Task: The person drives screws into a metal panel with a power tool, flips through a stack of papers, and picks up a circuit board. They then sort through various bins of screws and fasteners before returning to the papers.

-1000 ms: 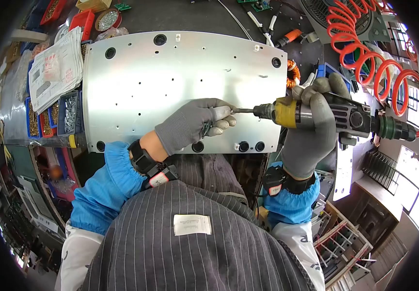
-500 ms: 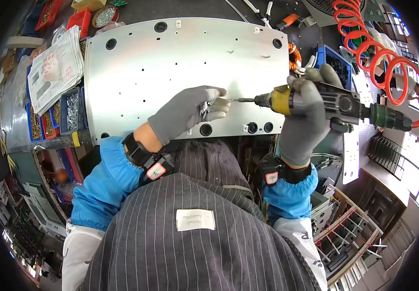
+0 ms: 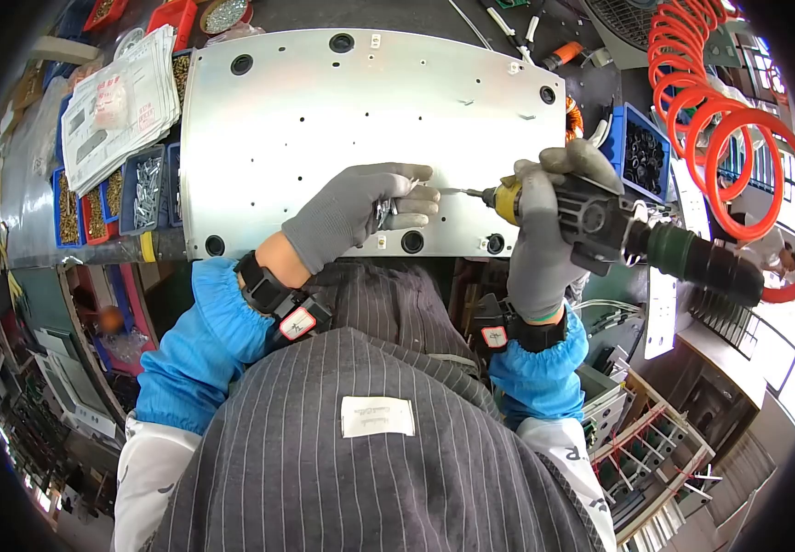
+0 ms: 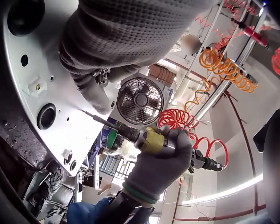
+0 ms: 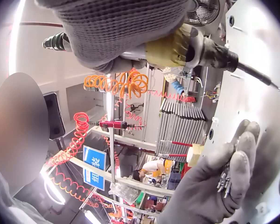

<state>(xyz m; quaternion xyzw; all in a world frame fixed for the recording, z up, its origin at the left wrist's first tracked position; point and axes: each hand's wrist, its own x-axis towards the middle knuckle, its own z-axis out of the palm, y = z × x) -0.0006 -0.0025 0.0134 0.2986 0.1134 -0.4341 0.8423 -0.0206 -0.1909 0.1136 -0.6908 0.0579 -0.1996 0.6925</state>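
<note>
A pale metal panel point(image 3: 232, 166) with scattered holes and black grommets lies before me. My gloved left hand point(image 3: 347, 212) is over its near half, curled round several small silvery rivet-like pins point(image 5: 225, 179). My gloved right hand point(image 3: 543, 244) grips a dark air-powered hand tool point(image 3: 595, 225) by its yellow-taped front part point(image 4: 154, 141). The tool's long thin bit point(image 5: 254, 72) points left, its tip close beside the left fingertips point(image 3: 425, 195). Two thin pins stand up from the panel's far right part.
Blue and red bins point(image 3: 146, 198) of small hardware and a stack of papers point(image 3: 117, 106) sit at the left. A blue bin of black parts point(image 3: 646, 152) and a coiled red hose point(image 3: 733, 175) are at the right. A fan stands behind.
The left fingers were at the bit's tip and have drawn apart from it. The tool has moved left, its rear end swung nearer me. The panel appears higher in view.
</note>
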